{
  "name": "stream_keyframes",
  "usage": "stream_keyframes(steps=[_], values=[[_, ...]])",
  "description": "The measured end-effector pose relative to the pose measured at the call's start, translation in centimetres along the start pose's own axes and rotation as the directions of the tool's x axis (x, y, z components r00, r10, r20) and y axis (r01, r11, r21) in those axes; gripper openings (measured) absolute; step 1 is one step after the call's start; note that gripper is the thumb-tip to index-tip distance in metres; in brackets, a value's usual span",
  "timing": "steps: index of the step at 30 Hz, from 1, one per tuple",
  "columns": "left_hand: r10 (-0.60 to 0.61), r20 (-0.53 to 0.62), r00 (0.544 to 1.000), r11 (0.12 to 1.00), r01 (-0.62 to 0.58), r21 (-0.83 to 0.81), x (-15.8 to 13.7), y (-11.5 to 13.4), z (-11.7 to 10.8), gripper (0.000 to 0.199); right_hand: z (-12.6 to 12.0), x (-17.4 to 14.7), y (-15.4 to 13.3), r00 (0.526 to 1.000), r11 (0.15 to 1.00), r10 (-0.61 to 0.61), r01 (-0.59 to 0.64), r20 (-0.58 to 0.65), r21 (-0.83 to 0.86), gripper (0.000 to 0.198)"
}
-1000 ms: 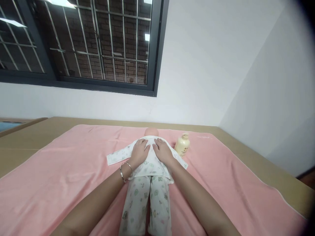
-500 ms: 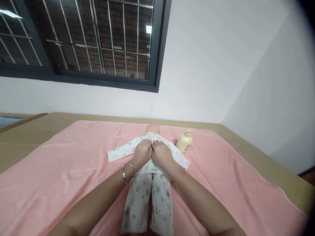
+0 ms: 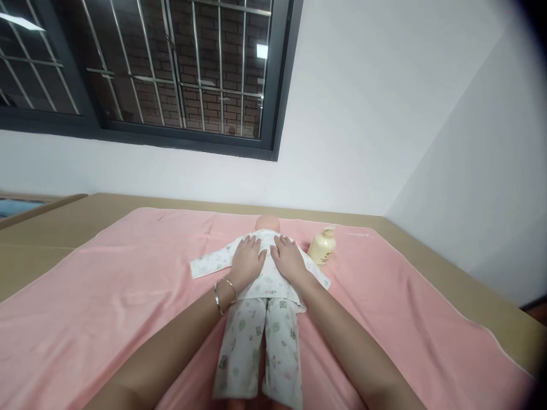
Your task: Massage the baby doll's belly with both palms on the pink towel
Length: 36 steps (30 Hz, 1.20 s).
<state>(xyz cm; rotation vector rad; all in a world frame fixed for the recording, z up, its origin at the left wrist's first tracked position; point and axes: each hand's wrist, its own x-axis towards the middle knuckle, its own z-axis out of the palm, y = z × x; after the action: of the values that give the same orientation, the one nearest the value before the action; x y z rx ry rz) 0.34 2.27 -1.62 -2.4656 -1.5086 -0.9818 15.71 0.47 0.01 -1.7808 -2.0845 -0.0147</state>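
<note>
A baby doll (image 3: 268, 285) in a white printed top and matching trousers lies stretched out in the middle, its bare head (image 3: 267, 223) at the far end. My left hand (image 3: 248, 263) rests flat on the left of the doll's upper body, fingers extended. A silver bangle (image 3: 225, 295) circles that wrist. On the other side of the upper body lies my right hand (image 3: 289, 259), also flat with fingers extended. A gap of printed cloth shows between the hands. Just right of the doll's shoulder stands a cream pump bottle (image 3: 322, 247), touched by neither hand.
Beneath the doll spreads a pink sheet (image 3: 145, 296) with soft wrinkles, over a tan surface (image 3: 47, 250). A white wall (image 3: 342, 114) rises behind it. Up on the left is a dark-framed window (image 3: 273, 122) with metal bars.
My hands have moved apart from the middle of the doll's upper body, left hand to the left and right hand to the right. The view has shifted slightly.
</note>
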Motion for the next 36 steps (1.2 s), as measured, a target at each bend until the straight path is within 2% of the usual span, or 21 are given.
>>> stream_keyframes(steps=[3, 5, 7, 9, 12, 15, 17, 20, 36], values=[[0.184, -0.106, 0.977, 0.983, -0.184, 0.009, -0.6, 1.2, -0.7, 0.026, -1.1, -1.2, -2.0, 0.995, 0.989, -0.104, 0.103, 0.003, -0.11, 0.046], [0.219, -0.144, 0.965, 0.974, -0.225, -0.031, -0.7, 1.4, -0.9, 0.027, -1.7, -1.8, -2.8, 0.987, 0.978, -0.161, 0.161, 0.009, -0.13, 0.044], [0.179, -0.155, 0.972, 0.977, -0.194, -0.086, -0.6, 1.1, -0.7, 0.024, -2.0, -1.9, -2.9, 0.984, 0.98, -0.177, 0.175, -0.011, -0.094, 0.041], [0.091, -0.133, 0.987, 0.984, -0.109, -0.138, -0.3, 0.4, -0.2, 0.025, -1.8, -1.5, -2.3, 0.985, 0.986, -0.168, 0.167, -0.043, -0.016, 0.04], [-0.043, -0.019, 0.999, 0.984, 0.039, -0.177, 0.3, -0.8, 0.9, 0.047, -0.7, -0.3, -0.8, 0.993, 0.987, -0.112, 0.117, -0.046, 0.113, 0.042], [-0.091, 0.082, 0.992, 0.975, 0.106, -0.195, 0.4, -1.5, 1.8, 0.057, 0.9, 0.6, 0.5, 1.0, 0.984, 0.01, -0.005, -0.029, 0.178, 0.052], [-0.105, 0.1, 0.989, 0.971, 0.124, -0.206, 0.3, -1.6, 2.0, 0.059, 1.7, 0.8, 0.9, 0.998, 0.981, 0.063, -0.058, -0.021, 0.184, 0.059], [-0.115, 0.113, 0.987, 0.965, 0.138, -0.221, 0.0, -1.4, 1.9, 0.06, 2.3, 0.8, 1.1, 0.998, 0.981, 0.056, -0.053, -0.012, 0.185, 0.059], [-0.132, 0.108, 0.985, 0.956, 0.155, -0.249, 0.1, -1.3, 1.8, 0.057, 2.2, 0.7, 1.1, 0.998, 0.981, 0.067, -0.063, -0.017, 0.181, 0.059]])
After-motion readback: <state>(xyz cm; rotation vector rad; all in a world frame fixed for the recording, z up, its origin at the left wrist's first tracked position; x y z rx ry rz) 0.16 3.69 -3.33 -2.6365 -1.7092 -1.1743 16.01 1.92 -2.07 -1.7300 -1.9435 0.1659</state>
